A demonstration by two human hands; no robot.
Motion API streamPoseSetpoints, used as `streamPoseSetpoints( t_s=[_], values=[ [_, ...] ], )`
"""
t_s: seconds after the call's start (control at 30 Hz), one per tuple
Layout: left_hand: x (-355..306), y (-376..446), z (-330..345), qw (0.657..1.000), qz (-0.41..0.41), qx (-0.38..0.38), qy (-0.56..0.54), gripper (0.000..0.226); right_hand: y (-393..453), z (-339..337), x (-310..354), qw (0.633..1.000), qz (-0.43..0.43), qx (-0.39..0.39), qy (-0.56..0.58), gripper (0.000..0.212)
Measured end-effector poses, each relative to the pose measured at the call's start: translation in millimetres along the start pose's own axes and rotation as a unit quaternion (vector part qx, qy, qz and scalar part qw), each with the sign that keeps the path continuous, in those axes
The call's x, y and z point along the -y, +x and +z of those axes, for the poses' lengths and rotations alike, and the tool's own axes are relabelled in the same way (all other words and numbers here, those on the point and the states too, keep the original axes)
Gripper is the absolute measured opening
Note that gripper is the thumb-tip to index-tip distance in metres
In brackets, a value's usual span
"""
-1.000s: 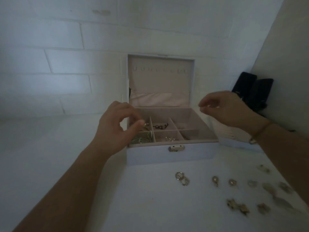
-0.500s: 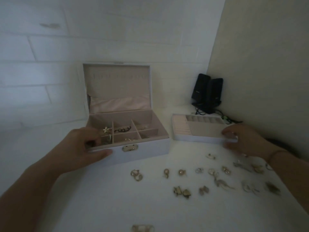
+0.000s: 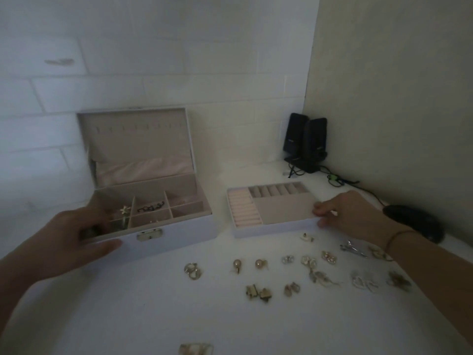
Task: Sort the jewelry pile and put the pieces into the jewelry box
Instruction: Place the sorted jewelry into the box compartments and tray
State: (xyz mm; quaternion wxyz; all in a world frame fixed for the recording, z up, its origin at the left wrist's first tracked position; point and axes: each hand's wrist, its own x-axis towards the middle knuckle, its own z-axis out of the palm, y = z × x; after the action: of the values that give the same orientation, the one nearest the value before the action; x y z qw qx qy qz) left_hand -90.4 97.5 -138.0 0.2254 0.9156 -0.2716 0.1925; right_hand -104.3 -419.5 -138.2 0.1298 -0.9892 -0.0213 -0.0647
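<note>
My left hand [image 3: 76, 242] grips jewelry box [image 3: 163, 239] front, right hand [image 3: 350, 216] pinches tray [image 3: 281, 221] corner; few pieces boxed, most earrings [image 3: 294, 272] left on worktop [image 3: 128, 303].

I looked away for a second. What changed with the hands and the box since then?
The right hand came down from beside the lid and now grips the removable tray. The left hand dropped to hold the jewelry box front corner. Lid open, loose pieces unmoved.

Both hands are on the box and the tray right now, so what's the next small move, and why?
Probably lift the right hand off the ring tray and pick the nearest earring: the tray sits flat beside the open jewelry box, held by the left hand, and loose pieces remain.
</note>
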Motion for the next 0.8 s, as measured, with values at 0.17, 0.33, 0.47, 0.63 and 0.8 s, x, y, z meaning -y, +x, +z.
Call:
streamPoseSetpoints(
  t_s=[0.17,0.33,0.47,0.63,0.8],
  values=[
    [-43.2,16.8,4.4,0.996,0.032,-0.084,-0.007,0.034,-1.0,-1.6,-2.0,0.998,-0.030,-0.050,0.025,0.018],
    [-118.2,70.3,56.3,0.988,0.116,-0.025,0.096,0.036,12.8,13.1,-4.9,0.991,0.092,-0.097,0.016,0.018],
    [-126.3,87.2,94.6,0.981,0.112,0.008,0.156,0.044,14.7,18.7,-6.2,0.986,0.128,-0.095,-0.038,0.024],
    [-117.6,76.5,96.2,0.992,0.087,-0.062,0.068,0.053,7.7,-23.5,27.2,0.924,0.096,-0.165,0.331,0.024],
    [-113.5,72.5,91.0,0.993,0.027,-0.097,-0.058,0.079,8.2,-25.7,100.2,0.820,-0.042,0.089,0.563,0.030]
  ],
)
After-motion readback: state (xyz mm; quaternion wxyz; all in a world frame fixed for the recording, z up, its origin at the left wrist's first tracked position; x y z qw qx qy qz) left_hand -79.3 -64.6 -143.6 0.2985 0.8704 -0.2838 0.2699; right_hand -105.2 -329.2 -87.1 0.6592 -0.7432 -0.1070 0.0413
